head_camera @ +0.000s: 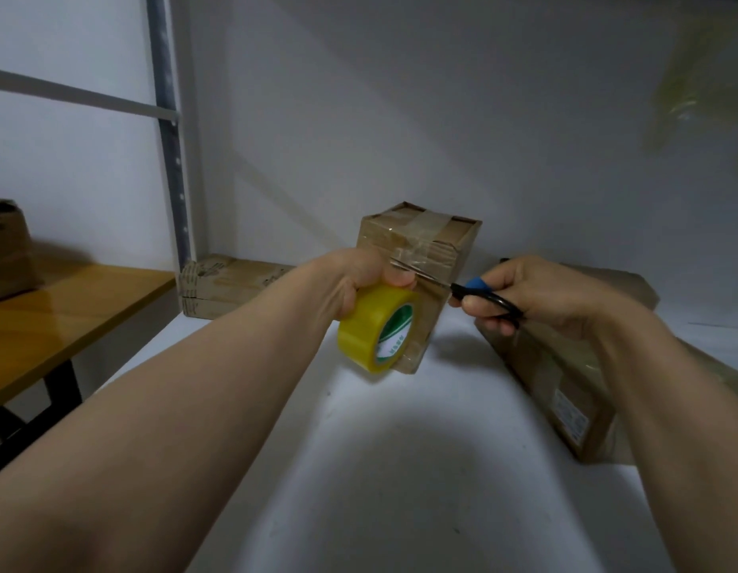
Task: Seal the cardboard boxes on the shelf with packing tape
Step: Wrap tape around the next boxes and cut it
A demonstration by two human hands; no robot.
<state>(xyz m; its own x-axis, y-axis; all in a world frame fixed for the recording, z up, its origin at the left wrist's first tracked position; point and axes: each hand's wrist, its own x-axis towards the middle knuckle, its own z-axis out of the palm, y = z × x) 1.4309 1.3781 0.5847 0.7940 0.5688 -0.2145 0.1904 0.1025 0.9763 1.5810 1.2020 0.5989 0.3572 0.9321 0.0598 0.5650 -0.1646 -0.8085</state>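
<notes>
Your left hand (359,279) clamps the yellow tape roll (373,330) against the upright cardboard box (425,241) on the shelf (400,469). Your right hand (541,291) grips the scissors (479,291). Next, likely: cut the roll free, blades square.

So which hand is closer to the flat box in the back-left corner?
Left. The left hand, holding the tape roll, is just right of the flat box; the right hand, with scissors, is farther right.
</notes>
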